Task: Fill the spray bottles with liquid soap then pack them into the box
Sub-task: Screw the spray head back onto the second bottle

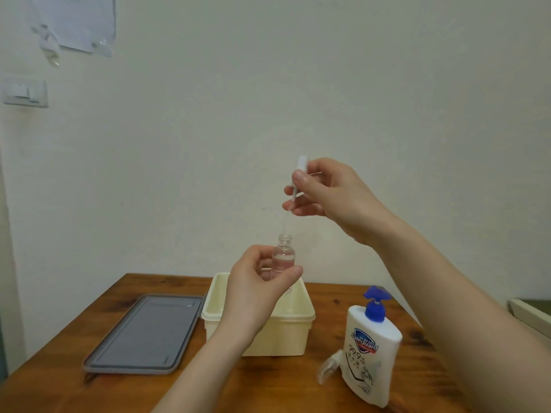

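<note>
left grip [256,281] holds a small clear bottle [283,257] upright, thumb across its front and fingers curled behind it. the bottle is raised in the air above the open box [277,332], clear of the worktop [238,383]. its threaded neck is uncapped and clear liquid shows in the body. right grip [325,195], higher and to the right, pinches a white spray head [299,174] between thumb and fingers. the head is tilted slightly, and its thin tube hangs down to the mouth of the bottle; whether the tip is inside the neck cannot be told. the box is cream plastic and stands on the wooden worktop; its contents are partly hidden by the left grip. a grey lid [146,335] lies flat just beside the box on its left. a white soap bottle with a blue pump [369,353] stands to the right of the box, apart from it. a small clear cap [328,368] lies on its side against the lower left of the soap bottle. a wall switch [25,92] and a taped sheet of paper [74,22] are on the wall at upper left.
</note>
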A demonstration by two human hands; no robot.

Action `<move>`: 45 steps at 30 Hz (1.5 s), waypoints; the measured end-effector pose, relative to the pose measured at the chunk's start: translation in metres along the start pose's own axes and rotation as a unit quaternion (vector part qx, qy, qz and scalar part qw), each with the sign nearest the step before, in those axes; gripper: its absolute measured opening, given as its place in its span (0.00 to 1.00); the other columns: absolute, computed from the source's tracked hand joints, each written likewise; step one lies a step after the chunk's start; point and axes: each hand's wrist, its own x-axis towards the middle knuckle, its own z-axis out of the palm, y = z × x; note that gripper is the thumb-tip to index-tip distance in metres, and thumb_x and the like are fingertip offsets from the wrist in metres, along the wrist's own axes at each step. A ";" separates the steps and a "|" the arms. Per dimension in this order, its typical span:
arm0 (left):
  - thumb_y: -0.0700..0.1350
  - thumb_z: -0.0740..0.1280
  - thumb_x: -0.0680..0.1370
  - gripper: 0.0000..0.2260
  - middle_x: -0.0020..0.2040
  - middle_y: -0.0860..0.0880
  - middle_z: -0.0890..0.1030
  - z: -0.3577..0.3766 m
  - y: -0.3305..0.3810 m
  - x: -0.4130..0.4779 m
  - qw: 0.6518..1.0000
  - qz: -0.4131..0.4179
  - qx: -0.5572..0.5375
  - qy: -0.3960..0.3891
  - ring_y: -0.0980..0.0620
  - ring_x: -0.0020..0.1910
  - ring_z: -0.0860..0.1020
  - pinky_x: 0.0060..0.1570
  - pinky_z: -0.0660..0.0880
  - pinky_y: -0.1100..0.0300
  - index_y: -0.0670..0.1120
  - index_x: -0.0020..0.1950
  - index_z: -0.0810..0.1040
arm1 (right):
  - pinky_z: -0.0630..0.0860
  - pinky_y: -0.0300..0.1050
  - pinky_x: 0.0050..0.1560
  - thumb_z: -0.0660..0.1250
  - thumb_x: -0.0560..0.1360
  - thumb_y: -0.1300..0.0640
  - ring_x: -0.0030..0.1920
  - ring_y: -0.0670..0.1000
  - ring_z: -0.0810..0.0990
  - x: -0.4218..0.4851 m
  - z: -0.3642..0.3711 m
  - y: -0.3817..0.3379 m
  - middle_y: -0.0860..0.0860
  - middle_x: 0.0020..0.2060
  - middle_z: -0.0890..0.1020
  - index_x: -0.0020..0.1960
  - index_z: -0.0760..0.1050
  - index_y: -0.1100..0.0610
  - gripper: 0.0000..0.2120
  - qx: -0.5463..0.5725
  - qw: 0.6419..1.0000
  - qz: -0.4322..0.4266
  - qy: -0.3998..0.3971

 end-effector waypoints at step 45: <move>0.43 0.72 0.70 0.11 0.47 0.51 0.82 0.002 -0.013 -0.003 0.999 0.008 -0.003 -0.044 0.50 0.47 0.81 0.45 0.81 0.55 0.51 0.51 0.78 | 0.75 0.34 0.52 0.62 0.77 0.60 0.48 0.44 0.81 -0.032 -0.007 0.046 0.55 0.51 0.82 0.57 0.75 0.63 0.10 -0.132 0.984 0.007 -0.123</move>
